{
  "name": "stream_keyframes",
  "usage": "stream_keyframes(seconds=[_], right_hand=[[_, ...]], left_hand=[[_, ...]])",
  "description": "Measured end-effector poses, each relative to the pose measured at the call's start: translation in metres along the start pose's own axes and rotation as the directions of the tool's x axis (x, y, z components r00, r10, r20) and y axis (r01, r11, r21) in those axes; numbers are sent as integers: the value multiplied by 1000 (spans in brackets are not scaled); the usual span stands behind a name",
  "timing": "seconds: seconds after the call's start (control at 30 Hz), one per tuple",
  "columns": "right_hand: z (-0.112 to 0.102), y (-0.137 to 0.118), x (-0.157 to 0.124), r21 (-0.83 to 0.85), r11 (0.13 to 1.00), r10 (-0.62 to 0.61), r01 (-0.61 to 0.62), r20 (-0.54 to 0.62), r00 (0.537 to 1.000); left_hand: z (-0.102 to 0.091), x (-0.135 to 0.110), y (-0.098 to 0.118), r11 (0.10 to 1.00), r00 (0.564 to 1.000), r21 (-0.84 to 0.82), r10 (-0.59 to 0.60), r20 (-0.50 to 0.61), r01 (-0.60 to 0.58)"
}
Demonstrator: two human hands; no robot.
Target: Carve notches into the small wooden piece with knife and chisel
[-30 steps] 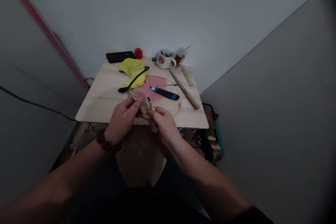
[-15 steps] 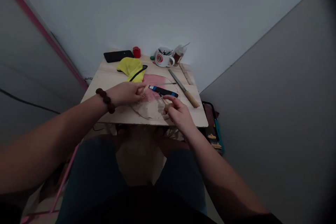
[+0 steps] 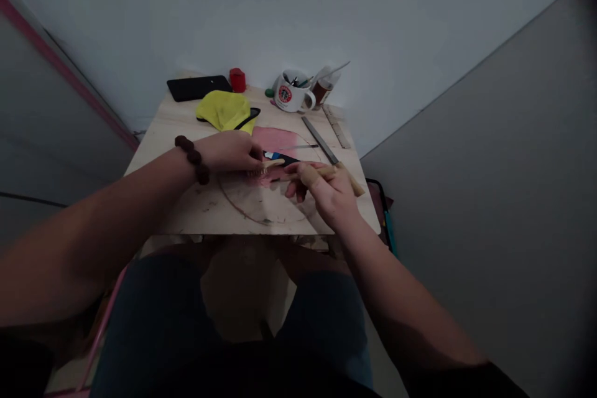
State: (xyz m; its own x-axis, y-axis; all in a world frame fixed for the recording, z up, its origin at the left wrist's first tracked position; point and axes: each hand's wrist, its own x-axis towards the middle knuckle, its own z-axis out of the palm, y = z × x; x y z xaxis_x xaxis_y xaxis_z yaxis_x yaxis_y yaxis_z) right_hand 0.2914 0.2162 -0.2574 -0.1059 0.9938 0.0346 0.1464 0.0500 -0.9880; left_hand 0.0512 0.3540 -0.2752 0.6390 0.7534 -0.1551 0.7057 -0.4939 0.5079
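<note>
My left hand (image 3: 237, 150), wearing a bracelet of dark beads, pinches a small pale wooden piece (image 3: 273, 163) with a notched, comb-like edge. In my right hand (image 3: 329, 194), the fingers are closed round a wooden-handled carving tool (image 3: 328, 171). Its thin dark tip points left, close to the notched piece; whether they touch I cannot tell. A black and blue utility knife (image 3: 285, 158) lies just behind, partly hidden by my hands. A flat file (image 3: 321, 139) with a wooden handle rests to the right, its handle partly behind my right hand.
The small wooden table (image 3: 186, 211) bears a yellow cloth (image 3: 224, 111), a black phone (image 3: 198, 88), a red container (image 3: 237, 80), a white mug (image 3: 290, 94) of tools, a bottle (image 3: 323, 88) and a ruler (image 3: 336, 127). A thin metal strip lies near the knife. Walls stand close behind and right.
My right hand has picked up the carving tool from the table and brought its tip toward the wooden piece. The view has shifted slightly.
</note>
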Motion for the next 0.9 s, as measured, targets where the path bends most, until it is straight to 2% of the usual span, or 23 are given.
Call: stream_keyframes(seconds=[0.1,0.23,0.37,0.5,0.57,0.63,0.7,0.8,0.9], right_hand=[[12,9,31,-107,994,-39,38,-10,999],[16,19,71,-80,995,-62,53,-114,991],[16,29,93,-93,995,-40,27,-134,990],[11,34,100,-94,995,-31,18,-137,990],[4,27,101,-97,995,-3,0,-32,999],[-4,15,100,-118,992,60,-40,165,984],[-10,2,96,-116,992,66,-41,223,973],[-6,-6,88,-169,985,0,30,171,985],[11,5,85,-291,947,-130,135,37,991]], left_hand=[[1,2,-11,1000,1000,-23,18,-21,-19],[0,1,-14,997,999,-71,38,-28,-40],[0,-1,-12,988,999,-145,49,-22,-52],[0,0,-17,990,999,-139,30,-33,-34],[-1,0,-21,992,999,-121,22,-45,-27],[-3,-1,-22,994,999,-110,15,-48,-20],[-5,-3,-21,996,999,-87,7,-34,-10],[-8,-7,-19,1000,1000,-7,-9,-15,9],[-9,-15,-19,999,1000,48,-1,6,0]])
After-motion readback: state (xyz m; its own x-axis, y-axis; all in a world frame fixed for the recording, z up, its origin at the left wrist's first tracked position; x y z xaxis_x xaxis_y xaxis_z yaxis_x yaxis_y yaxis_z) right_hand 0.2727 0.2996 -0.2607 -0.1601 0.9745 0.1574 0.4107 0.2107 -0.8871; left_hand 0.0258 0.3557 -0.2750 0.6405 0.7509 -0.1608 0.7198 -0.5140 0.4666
